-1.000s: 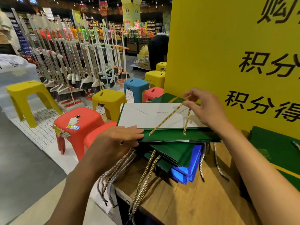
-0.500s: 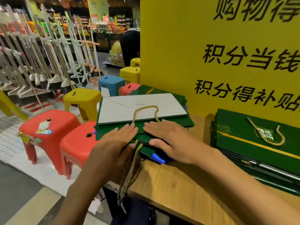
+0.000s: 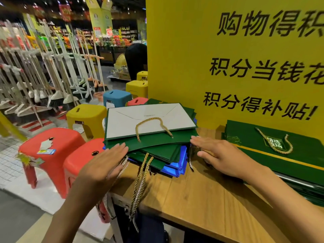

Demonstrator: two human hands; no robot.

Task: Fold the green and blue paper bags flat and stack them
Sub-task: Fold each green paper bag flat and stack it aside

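A stack of flattened paper bags lies at the left end of the wooden table (image 3: pixel 201 193). The top green bag (image 3: pixel 154 140) shows its white folded bottom and a gold rope handle. Blue bags (image 3: pixel 177 163) peek out from under the green ones. My left hand (image 3: pixel 103 163) lies flat with straight fingers against the stack's front left corner, over dangling rope handles. My right hand (image 3: pixel 217 153) presses with straight fingers against the stack's right edge. A second pile of flat green bags (image 3: pixel 284 155) sits further right on the table.
A tall yellow sign (image 3: pixel 228 58) with black characters stands right behind the bags. Red (image 3: pixel 52 142), yellow (image 3: pixel 85 114) and blue plastic stools (image 3: pixel 115 98) crowd the floor left of the table. Racks of mops and brooms line the aisle beyond.
My right hand let go of the gold handle, pressed the stack's front, then slid to its right edge. My left hand stayed at the front left corner. The top bag now lies flat.
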